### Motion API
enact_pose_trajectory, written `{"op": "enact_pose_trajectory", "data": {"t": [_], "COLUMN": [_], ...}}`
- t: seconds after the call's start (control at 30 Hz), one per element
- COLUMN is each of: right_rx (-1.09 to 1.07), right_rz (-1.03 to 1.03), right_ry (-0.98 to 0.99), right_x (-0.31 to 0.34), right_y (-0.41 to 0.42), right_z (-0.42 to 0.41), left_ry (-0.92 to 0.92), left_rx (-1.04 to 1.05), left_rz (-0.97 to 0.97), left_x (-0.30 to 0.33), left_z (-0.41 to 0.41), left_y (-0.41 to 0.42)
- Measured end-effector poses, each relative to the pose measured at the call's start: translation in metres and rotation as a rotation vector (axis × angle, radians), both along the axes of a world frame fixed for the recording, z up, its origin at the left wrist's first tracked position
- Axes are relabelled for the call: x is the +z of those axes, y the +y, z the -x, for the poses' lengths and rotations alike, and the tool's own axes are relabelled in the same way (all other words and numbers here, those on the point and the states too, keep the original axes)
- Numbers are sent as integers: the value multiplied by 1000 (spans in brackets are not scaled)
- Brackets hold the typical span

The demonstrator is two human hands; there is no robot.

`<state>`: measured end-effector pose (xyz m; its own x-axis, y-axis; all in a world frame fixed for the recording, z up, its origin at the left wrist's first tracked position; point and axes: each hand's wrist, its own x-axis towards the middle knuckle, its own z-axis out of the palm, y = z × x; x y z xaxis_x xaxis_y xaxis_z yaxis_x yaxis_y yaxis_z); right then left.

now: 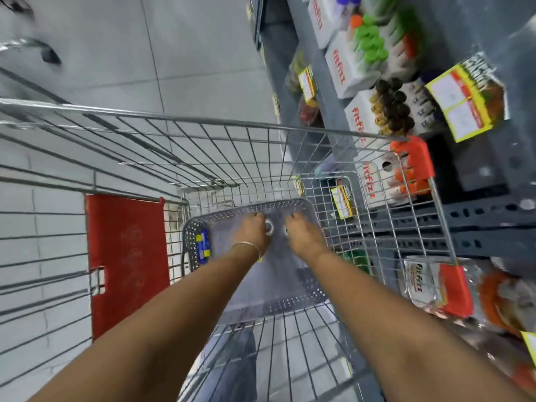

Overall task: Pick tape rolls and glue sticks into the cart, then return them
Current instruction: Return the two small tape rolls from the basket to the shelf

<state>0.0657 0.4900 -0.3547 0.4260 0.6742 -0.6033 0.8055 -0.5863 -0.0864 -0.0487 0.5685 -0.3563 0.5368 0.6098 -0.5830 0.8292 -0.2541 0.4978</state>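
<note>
Cart [290, 132]: tape roll [269, 227] btwn fingers [259, 217].

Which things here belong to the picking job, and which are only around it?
Job: left hand and right hand, both reaching at a tape roll; grey tray; wire cart.

Around: red cart flap; shelf boxes; price tags.

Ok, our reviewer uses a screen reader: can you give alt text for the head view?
Both hands, left hand and right hand, reach down into a wire shopping cart, at a tape roll in a grey perforated tray. Stocked shelves stand on the right.
</note>
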Motion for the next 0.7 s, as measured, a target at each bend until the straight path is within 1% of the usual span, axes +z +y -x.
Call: {"op": "enact_pose_trajectory", "data": {"t": [0.17,0.23,0.3,0.37,0.47,0.6,0.7], "right_rx": [104,108,96,28,-107,-180,-219], "right_rz": [-32,-51,-52,-71,-137,-208,-311], "right_ry": [-134,-124,-90,-43,18,12,38], "right_x": [-22,-23,-21,-15,2,44,83], "right_y": [-5,-5,-6,-7,-9,-13,-24], "right_z": [5,5,4,1,-4,-12,-12], "left_ry": [-7,-13,-23,-28,-52,-115,-153], "left_rx": [-114,-133,-142,-129,-98,-98,-71], "left_rz": [-44,-65,-44,-28,-20,-88,-126], "left_x": [-28,-35,-38,-32,-12,29,67], "left_z": [-15,-16,-17,-16,-13,-13,-15], "left_y": [0,2,4,6,9,8,2]}}
